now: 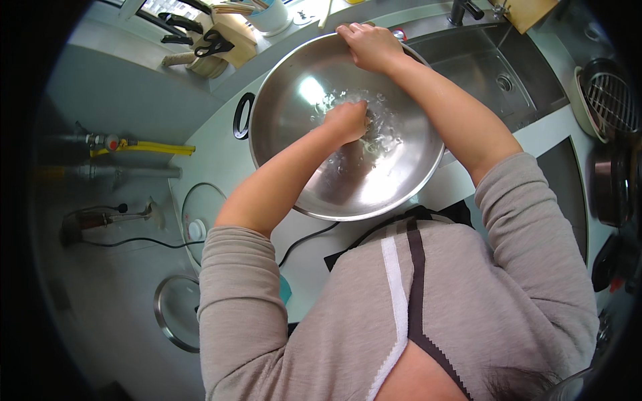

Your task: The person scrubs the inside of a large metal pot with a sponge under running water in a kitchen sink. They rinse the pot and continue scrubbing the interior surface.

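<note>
A large stainless-steel wok (286, 100) is tilted with its open side facing me, at the edge of the sink. My right hand (371, 45) grips the wok's far rim, fingers hooked over the edge. Inside the bowl, my left hand (346, 122) is curled and pressed towards the bottom. Water (383, 138) with bubbles splashes around its fingers. Whether the left hand holds something is unclear, because its fingers hide what is beneath. A black loop handle (244, 116) sticks out on the wok's left side.
The steel sink (506, 55) with a black faucet (464, 11) lies to the right. A knife block (233, 42) with scissors and a utensil cup (268, 17) stand at the back. Glass lids (203, 195), a black cord (306, 238) and yellow pipe (155, 148) are left.
</note>
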The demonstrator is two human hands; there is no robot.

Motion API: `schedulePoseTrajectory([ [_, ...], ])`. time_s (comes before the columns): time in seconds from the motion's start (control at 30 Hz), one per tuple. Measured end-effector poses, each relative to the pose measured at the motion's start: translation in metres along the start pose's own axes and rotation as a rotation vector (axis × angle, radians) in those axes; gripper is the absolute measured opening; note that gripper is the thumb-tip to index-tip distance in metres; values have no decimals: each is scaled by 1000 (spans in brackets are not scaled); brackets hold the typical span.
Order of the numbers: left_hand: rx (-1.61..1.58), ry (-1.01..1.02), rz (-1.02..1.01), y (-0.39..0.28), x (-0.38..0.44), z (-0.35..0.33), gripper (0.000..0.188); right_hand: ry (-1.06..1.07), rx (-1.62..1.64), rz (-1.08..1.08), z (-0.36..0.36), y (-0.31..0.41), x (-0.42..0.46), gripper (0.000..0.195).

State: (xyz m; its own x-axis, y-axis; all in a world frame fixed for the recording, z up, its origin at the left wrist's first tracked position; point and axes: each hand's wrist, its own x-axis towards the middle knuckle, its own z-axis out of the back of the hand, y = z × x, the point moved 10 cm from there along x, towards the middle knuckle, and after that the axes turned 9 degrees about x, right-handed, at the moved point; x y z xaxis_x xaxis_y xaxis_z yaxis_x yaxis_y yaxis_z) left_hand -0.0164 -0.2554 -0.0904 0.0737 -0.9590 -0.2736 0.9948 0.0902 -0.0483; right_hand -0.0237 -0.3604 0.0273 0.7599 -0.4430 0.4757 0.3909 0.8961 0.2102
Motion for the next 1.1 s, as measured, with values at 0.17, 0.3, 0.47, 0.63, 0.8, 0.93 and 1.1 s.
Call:
schedulePoseTrajectory([
  [0.17, 23, 261, -215, -49, -32, -16, 49, -9, -21, -24, -1, -5, -2, 32],
  [0.3, 68, 265, -52, -30, -25, -8, 60, -34, -21, -8, 2, -5, 0, 29],
  [0.47, 30, 122, 191, 16, -15, 6, 40, 54, -23, -45, -1, -2, 3, 46],
  [0.63, -57, 152, 13, 9, -41, -12, 21, -4, 4, 65, 0, 18, -1, 43],
  [0.8, -204, 287, 211, -3, -124, 20, 27, 289, -90, 222, -22, 53, -25, 39],
  [0.93, -229, -112, 390, -10, -177, 52, 25, 338, -63, 321, -25, 51, -31, 35],
  [1.1, -288, -752, 688, -5, -227, 84, 27, 932, -11, 487, -52, 92, -87, 19],
])
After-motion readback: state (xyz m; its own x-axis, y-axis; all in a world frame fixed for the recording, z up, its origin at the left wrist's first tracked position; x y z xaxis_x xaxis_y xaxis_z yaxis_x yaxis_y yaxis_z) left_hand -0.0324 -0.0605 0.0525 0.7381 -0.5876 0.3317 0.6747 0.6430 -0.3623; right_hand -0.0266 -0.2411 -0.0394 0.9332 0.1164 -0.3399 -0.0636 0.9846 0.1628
